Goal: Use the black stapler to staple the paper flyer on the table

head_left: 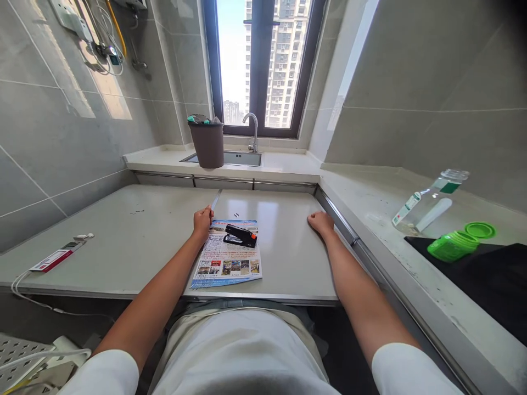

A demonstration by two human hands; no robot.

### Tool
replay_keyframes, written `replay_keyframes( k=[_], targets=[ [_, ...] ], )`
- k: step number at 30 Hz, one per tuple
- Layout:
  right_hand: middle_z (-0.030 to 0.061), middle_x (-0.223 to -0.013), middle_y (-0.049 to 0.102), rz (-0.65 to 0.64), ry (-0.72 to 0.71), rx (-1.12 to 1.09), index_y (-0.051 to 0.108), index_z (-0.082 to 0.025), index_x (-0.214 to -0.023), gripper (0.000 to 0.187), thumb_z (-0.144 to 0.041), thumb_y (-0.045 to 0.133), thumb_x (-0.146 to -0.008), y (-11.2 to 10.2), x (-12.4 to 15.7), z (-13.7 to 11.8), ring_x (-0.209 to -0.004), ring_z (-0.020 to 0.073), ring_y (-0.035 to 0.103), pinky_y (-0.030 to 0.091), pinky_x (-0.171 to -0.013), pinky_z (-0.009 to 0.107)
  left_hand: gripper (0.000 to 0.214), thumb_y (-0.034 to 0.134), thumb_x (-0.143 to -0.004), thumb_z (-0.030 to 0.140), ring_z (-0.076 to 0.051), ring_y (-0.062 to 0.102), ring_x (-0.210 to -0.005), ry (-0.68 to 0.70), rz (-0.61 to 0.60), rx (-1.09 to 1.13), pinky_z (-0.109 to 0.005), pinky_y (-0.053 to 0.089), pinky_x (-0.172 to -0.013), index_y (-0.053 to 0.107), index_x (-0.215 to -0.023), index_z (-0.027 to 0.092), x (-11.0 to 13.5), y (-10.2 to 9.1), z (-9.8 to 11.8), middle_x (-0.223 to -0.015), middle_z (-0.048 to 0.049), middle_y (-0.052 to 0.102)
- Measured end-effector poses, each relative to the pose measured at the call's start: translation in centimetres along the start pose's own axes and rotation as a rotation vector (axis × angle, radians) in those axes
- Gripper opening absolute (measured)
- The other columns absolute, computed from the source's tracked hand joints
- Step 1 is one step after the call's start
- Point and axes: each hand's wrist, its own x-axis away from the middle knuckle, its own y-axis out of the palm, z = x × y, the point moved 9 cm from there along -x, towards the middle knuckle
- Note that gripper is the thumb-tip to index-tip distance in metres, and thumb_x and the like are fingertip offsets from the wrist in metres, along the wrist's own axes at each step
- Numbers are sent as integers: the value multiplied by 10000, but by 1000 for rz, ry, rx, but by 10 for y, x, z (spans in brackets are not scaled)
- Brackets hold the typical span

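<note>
The black stapler (240,236) lies on the printed flyer (242,254), just right of and nearer than the left hand (202,222). That hand curls closed at the flyer's far left edge; whether it pinches paper, I can't tell! Over right, the right hand (321,222) sits fisted on the tabletop (290,252), well apart from the stapler.

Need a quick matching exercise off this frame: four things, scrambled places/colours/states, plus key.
1. Stapler
2. Leaflet
3. Right hand
4. Bin

A. Left of the faucet
B. Curled closed, near the right edge of the table
C. Black with an orange-red part
D. Printed with text and photos

Pairs: 1-C, 2-D, 3-B, 4-A
</note>
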Motion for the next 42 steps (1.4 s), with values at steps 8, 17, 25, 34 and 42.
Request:
replay_keyframes(
  k=[8, 17, 25, 34, 42],
  targets=[
    [181, -1016, 772, -10, -15, -3, 820, -194, -898, 316, -339, 543, -852, 0, 2, -5, -1014, 326, 722, 518, -813, 348, 366, 587, -840, 472, -86, 261, -416, -9, -31, 6, -249, 190, -438, 497, -601, 210, 2, 5, -2, -465, 65, 346],
    [47, -683, 648, -129, -231, -190, 652, -176, -672, 313, -378, 530, -878, 7, 19, -55, -762, 204, 618, 415, -666, 255, 352, 577, -821, 447, -111, 269, -399, -98, -142, -207, -266, 197, -433, 521, -562, 215, 5, 17, -16, -413, 54, 334],
    [43, -1086, 683, -347, -906, -661, 672, -209, -1083, 420, -593, 588, -936, -1, 114, -211, -894, 171, 601, 474, -795, 278, 436, 602, -825, 460, -133, 344, -459, 101, -240, -467, -262, 225, -507, 579, -483, 189, 5, 32, -13, -416, 23, 389],
    [59, -986, 666, -323, -1047, -380, 697, -187, -945, 290, -465, 736, -872, 4, 175, -253, -830, 181, 591, 419, -705, 273, 488, 527, -873, 523, -147, 397, -500, 210, -281, -576, -274, 260, -563, 590, -523, 190, 9, 38, -12, -456, 19, 418],
    [1, -801, 661, -622, -996, -228, 717, -171, -973, 417, -541, 766, -787, -5, 140, -195, -696, 142, 534, 333, -612, 249, 442, 549, -918, 529, -145, 474, -617, 347, -611, -671, -267, 315, -611, 661, -684, 172, 42, 70, 2, -617, 12, 566]
  ],
)
